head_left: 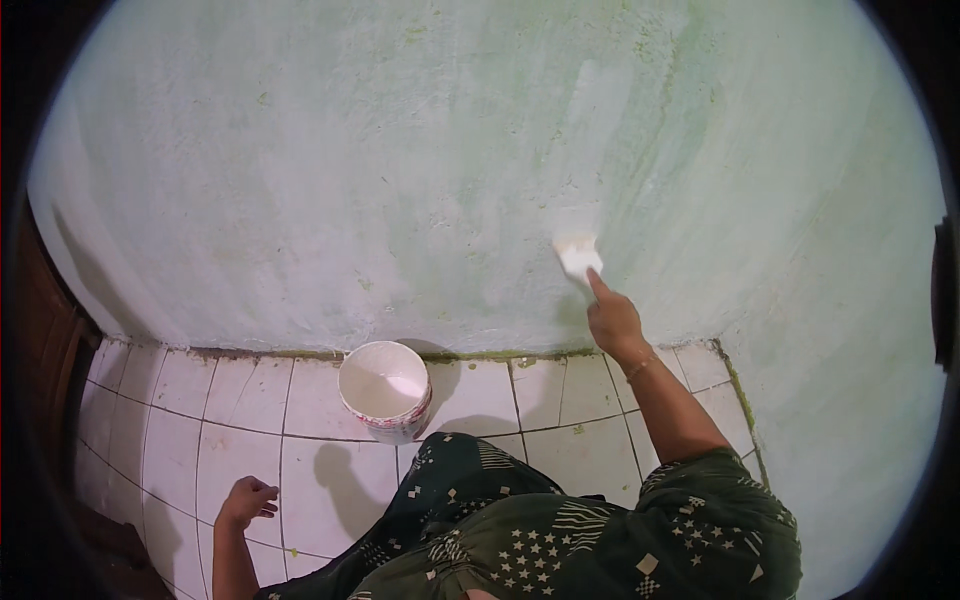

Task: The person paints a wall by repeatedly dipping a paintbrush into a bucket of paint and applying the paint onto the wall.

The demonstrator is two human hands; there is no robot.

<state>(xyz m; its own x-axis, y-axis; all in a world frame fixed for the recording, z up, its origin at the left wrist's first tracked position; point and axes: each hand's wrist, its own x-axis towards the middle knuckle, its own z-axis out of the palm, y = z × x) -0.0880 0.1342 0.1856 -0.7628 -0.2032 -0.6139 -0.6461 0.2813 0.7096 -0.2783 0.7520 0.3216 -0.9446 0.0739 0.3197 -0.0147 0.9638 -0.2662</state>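
My right hand (614,322) is closed round the handle of a paintbrush (579,256). The wide white brush has its bristles against the pale green wall (450,180), where whitish strokes run up from it. My left hand (248,501) hangs over the floor at the lower left, loosely curled with fingers a little apart and nothing in it. Between the two hands, close to the foot of the wall, stands a white bucket (384,384) with white paint inside and coloured print on its side.
White floor tiles (240,455) with dark joints meet the wall along a greenish, paint-stained edge. Dark brown wooden furniture or a door (45,300) borders the left side. On the right another wall (840,380) forms a corner. My patterned dark green garment covers the lower middle.
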